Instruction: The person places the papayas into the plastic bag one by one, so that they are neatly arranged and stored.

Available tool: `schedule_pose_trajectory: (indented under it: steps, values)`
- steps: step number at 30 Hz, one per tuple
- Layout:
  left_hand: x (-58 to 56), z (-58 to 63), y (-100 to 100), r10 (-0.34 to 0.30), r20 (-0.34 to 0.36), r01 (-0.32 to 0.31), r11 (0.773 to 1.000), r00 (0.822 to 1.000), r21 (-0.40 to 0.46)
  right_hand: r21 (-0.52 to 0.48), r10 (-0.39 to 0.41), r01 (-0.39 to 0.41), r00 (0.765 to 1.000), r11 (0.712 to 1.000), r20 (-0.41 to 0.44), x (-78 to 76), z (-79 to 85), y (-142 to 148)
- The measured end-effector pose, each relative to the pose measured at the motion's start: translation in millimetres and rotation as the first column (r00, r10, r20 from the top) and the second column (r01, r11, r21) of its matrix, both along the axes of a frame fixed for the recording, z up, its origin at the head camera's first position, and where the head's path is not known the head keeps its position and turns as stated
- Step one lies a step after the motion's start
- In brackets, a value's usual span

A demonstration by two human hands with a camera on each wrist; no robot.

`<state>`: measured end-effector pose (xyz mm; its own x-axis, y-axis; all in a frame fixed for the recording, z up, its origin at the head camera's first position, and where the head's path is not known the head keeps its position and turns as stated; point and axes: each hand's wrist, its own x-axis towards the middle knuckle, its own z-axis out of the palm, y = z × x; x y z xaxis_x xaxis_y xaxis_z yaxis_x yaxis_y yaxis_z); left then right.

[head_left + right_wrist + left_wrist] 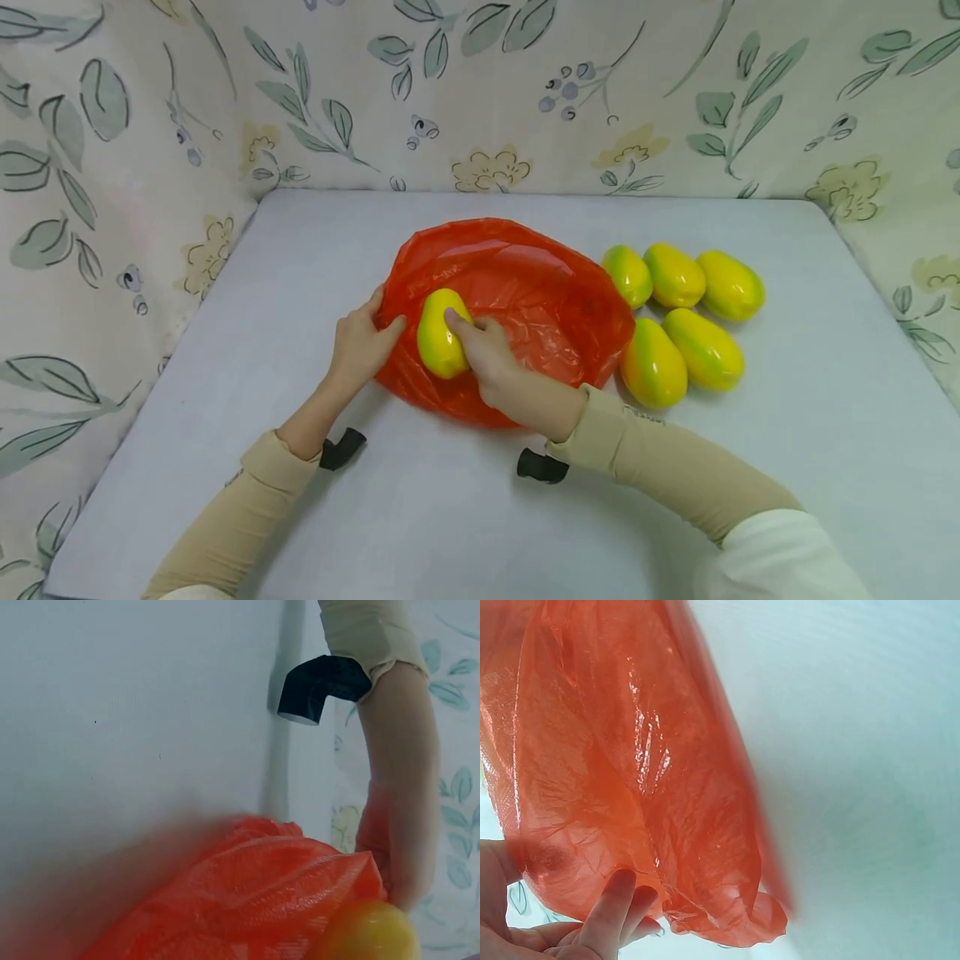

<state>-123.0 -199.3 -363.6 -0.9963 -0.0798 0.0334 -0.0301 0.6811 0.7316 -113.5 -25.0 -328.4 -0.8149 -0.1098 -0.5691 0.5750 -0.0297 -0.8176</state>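
A red plastic bag (pixel 540 321) lies on the table with its mouth spread wide toward me. My left hand (pixel 360 346) holds the bag's left rim, thumb on the inner side and fingers outside. In the left wrist view the fingers (pixel 609 907) show against the thin red film. My right hand (pixel 491 358) grips a glossy yellow-green mango (pixel 441 337), thumb on top, over the left part of the bag's mouth. The right wrist view catches the mango (pixel 375 934) at its bottom edge, with the bag (pixel 255 900) beside it; the right hand is out of that view.
Several more mangoes (pixel 705 348) sit in two rows just right of the bag, the nearest ones close against it. A black angled piece (pixel 542 467) sticks out at the right cuff, another (pixel 343 450) at the left. Floral cloth (pixel 480 100) rises behind the white table (pixel 420 525).
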Motion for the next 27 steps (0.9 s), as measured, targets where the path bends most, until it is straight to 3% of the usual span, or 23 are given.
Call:
schedule_pose_trajectory:
  steps: [10,17,27]
  values:
    - [-0.5,2.1,3,0.011,0.023,-0.011,1.0,1.0,-0.007,0.048,-0.036,0.035,0.999,0.998,0.016,0.5,-10.5,-11]
    - [0.3,1.1,5,0.011,0.029,-0.011,1.0,1.0,0.004,0.047,-0.077,0.078,0.997,0.996,-0.02,3.1,-20.0,-17]
    - [0.3,2.2,6,0.001,0.017,-0.001,1.0,1.0,0.006,0.094,-0.043,0.046,0.999,0.994,-0.03,6.6,-27.0,-21]
